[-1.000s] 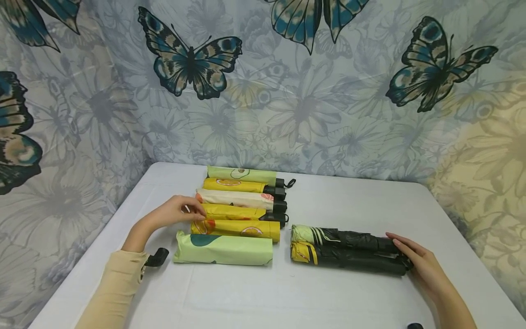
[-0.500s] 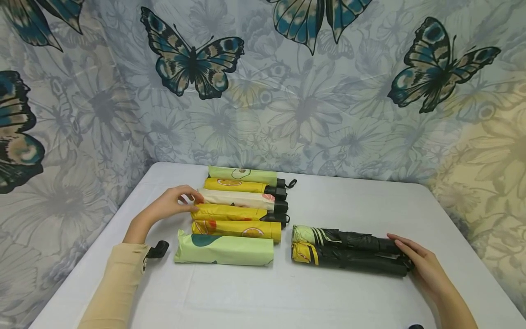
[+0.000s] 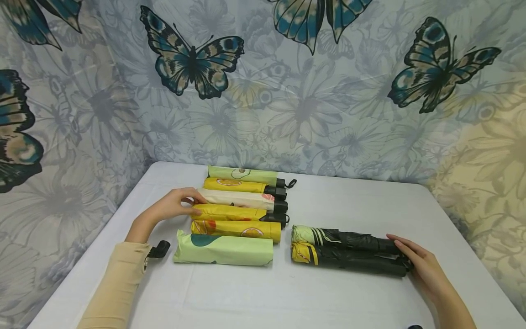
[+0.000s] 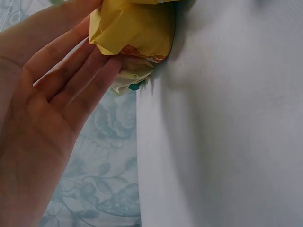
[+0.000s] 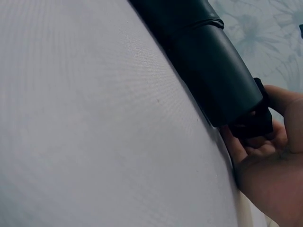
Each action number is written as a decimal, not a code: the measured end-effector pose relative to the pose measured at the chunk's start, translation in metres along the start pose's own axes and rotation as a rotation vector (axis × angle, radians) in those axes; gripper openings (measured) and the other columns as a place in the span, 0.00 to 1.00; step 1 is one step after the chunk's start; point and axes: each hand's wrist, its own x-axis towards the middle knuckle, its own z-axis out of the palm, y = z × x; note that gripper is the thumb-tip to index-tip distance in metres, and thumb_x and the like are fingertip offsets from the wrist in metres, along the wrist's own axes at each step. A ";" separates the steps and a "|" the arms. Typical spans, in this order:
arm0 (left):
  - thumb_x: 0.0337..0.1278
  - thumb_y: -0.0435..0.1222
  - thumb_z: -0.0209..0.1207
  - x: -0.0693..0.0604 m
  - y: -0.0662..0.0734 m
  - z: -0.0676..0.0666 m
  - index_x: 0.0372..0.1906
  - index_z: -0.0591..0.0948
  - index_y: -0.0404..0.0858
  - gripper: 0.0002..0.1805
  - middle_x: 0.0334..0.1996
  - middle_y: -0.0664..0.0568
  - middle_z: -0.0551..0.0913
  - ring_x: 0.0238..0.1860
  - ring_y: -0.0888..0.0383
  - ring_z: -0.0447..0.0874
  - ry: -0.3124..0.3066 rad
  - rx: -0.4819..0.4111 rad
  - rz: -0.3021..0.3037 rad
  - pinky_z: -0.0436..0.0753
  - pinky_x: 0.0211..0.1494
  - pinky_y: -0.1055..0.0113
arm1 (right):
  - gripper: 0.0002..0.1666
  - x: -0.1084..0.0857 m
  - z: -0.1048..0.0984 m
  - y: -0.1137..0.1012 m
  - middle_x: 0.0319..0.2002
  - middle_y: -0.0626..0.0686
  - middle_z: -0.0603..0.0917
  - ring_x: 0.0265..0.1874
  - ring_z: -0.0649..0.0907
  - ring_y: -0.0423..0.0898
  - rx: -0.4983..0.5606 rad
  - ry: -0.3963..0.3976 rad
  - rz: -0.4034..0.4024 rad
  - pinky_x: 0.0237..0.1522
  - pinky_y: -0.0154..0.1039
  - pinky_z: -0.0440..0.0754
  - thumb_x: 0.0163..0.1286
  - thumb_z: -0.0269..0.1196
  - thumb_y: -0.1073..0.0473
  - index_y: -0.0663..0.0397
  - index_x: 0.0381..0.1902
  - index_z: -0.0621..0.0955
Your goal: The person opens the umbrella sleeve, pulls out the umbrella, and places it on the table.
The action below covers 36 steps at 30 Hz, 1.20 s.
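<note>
Several folded umbrellas lie side by side in a column, among them a cream one (image 3: pixel 236 198) and a yellow one (image 3: pixel 230 212). My left hand (image 3: pixel 174 204) touches the left ends of these two, thumb low and fingertips higher. From the left wrist, extended fingers of the left hand (image 4: pixel 57 85) meet a yellow wrapped end (image 4: pixel 135 28). Two dark folded umbrellas (image 3: pixel 357 261) with green and yellow tips lie to the right. My right hand (image 3: pixel 429 269) rests at their right ends. The right wrist view has that hand (image 5: pixel 270 161) beside a dark cylinder (image 5: pixel 213 71), fingers partly hidden.
A large light-green roll (image 3: pixel 230 250) is the nearest in the column, with an orange-slice-patterned yellow roll (image 3: pixel 234 230) behind it. At the far end lies an avocado-patterned green one (image 3: pixel 250 175). All rest on a white table (image 3: pixel 328 301) before a butterfly-patterned cloth (image 3: pixel 304 114).
Over the last second my left hand has moved slightly away from me, from the yellow umbrellas' ends to the yellow and cream ends. The right hand has stayed at the dark pair.
</note>
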 end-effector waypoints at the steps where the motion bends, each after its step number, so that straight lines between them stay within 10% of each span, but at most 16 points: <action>1: 0.53 0.40 0.69 0.000 0.000 0.000 0.50 0.85 0.47 0.17 0.47 0.53 0.85 0.49 0.54 0.82 -0.004 -0.004 0.007 0.82 0.58 0.53 | 0.28 0.000 0.000 0.000 0.50 0.16 0.74 0.47 0.69 0.08 0.001 -0.003 -0.002 0.44 0.12 0.69 0.77 0.51 0.47 0.46 0.71 0.69; 24: 0.53 0.39 0.69 0.004 0.002 0.006 0.54 0.83 0.45 0.20 0.51 0.50 0.83 0.54 0.49 0.79 -0.046 -0.018 -0.008 0.76 0.65 0.45 | 0.25 0.002 -0.005 -0.004 0.47 0.19 0.80 0.46 0.72 0.10 0.086 -0.009 0.076 0.43 0.13 0.72 0.77 0.51 0.45 0.39 0.68 0.73; 36: 0.53 0.39 0.69 0.005 0.000 0.006 0.53 0.83 0.46 0.20 0.51 0.50 0.84 0.55 0.48 0.79 -0.043 -0.021 -0.025 0.76 0.65 0.45 | 0.21 0.010 0.002 -0.023 0.52 0.44 0.86 0.50 0.86 0.37 0.518 -0.026 -0.286 0.52 0.26 0.82 0.78 0.47 0.67 0.48 0.60 0.78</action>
